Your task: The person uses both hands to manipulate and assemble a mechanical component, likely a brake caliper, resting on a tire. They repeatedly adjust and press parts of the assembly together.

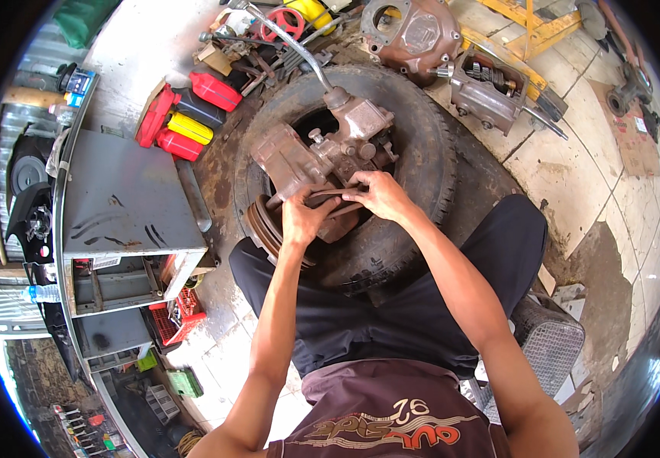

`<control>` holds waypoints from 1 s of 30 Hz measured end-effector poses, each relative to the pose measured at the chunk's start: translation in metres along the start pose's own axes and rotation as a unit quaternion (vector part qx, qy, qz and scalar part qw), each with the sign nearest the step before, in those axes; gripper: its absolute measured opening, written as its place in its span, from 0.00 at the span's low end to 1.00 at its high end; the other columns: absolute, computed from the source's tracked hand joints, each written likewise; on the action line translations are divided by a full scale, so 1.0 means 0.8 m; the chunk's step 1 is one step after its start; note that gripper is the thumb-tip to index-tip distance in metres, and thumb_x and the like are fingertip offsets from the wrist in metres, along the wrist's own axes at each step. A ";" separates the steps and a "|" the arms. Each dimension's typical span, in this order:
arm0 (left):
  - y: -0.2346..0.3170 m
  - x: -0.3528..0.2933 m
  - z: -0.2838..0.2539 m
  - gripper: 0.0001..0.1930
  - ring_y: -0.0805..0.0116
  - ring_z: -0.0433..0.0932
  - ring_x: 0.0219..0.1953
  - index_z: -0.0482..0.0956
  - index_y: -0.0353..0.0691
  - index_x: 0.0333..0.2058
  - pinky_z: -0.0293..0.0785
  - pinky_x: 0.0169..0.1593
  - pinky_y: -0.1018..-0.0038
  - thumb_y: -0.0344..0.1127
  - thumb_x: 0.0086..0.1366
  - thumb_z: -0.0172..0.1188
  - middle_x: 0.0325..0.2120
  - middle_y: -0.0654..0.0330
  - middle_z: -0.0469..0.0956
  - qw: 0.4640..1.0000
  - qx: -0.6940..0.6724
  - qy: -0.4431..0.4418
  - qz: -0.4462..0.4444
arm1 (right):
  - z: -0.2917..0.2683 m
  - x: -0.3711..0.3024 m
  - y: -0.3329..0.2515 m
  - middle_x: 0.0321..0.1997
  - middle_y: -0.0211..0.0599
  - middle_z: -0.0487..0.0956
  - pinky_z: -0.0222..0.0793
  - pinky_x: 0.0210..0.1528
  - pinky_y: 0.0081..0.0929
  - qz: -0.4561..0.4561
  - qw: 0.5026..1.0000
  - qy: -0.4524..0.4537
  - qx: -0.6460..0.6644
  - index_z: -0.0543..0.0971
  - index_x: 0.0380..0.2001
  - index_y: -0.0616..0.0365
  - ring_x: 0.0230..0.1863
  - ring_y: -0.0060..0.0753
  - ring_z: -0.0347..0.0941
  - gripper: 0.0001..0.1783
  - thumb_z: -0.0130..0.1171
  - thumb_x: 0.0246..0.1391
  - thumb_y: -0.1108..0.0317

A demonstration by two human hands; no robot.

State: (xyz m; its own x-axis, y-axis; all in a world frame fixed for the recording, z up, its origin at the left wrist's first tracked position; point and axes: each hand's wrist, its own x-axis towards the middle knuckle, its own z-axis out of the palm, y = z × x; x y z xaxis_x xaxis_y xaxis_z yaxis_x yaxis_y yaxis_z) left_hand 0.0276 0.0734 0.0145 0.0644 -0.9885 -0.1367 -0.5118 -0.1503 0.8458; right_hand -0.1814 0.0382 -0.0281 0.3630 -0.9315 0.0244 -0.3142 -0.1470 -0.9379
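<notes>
A greasy metal gearbox housing (288, 159) with a long gear lever (299, 47) rests on a worn tyre (431, 145) between my knees. At its near side, my left hand (305, 219) and my right hand (382, 197) pinch a thin, slightly curved brown strip (338, 191) between them. What kind of part it is, I cannot tell. The fingers of both hands are closed on it, the right ones near its right end. Just left of my left hand, a grooved round pulley-like part (263, 229) leans on the tyre. The lower gearbox is partly hidden by my hands.
A grey metal cabinet (124, 191) stands at the left, with red and yellow plastic bottles (190, 136) beyond it. Loose tools and a red handwheel (282, 25) lie at the back. A bell-shaped housing (414, 38) and an opened gear case (486, 91) sit at the back right.
</notes>
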 end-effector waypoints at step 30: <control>0.002 0.085 0.017 0.48 0.49 0.78 0.59 0.72 0.33 0.63 0.73 0.62 0.56 0.64 0.52 0.71 0.55 0.44 0.80 0.849 0.471 0.140 0.195 | 0.034 0.024 0.087 0.50 0.48 0.76 0.70 0.56 0.48 -0.093 0.961 0.244 -0.095 0.74 0.53 0.60 0.52 0.57 0.70 0.20 0.57 0.67 0.56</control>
State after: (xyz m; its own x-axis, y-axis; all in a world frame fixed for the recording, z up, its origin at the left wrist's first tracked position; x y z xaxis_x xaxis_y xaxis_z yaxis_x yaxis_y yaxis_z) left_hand 0.0198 0.0060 -0.0002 -0.1332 -0.9452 0.2981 -0.9905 0.1377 -0.0058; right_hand -0.1727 0.0195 -0.1021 -0.0121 -0.9214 0.3884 -0.4550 -0.3408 -0.8227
